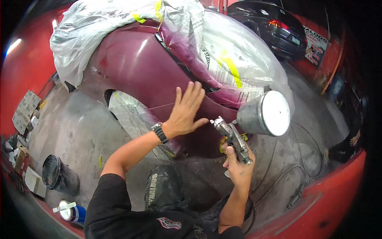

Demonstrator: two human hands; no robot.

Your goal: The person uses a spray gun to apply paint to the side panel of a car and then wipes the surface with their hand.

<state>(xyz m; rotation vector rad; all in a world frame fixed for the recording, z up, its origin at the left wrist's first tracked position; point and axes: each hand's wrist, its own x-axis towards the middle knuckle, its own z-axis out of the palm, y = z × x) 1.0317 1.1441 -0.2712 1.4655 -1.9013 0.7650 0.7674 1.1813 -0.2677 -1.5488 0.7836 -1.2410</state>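
Note:
My left hand (186, 109) is spread flat, palm toward the maroon car panel (127, 67) near its corner. Whether the palm touches the paint or hovers just off it I cannot tell. A dark watch (160, 133) is on that wrist. My right hand (241, 169) is wrapped round the handle of a metal spray gun (234, 139), tilted with its nozzle toward my left thumb. The gun's grey cup (250, 116) with a round white lid (275, 113) sticks out to the right. Newspaper and clear plastic sheeting (254, 47), fixed with yellow tape (232, 71), cover the car's upper parts.
Newspaper (133, 113) covers the wheel area. A hose (278, 177) loops over the floor at right. A black bucket (59, 175) and a blue paint can (72, 212) stand at lower left. A dark car (266, 28) is parked behind, near red walls (24, 75).

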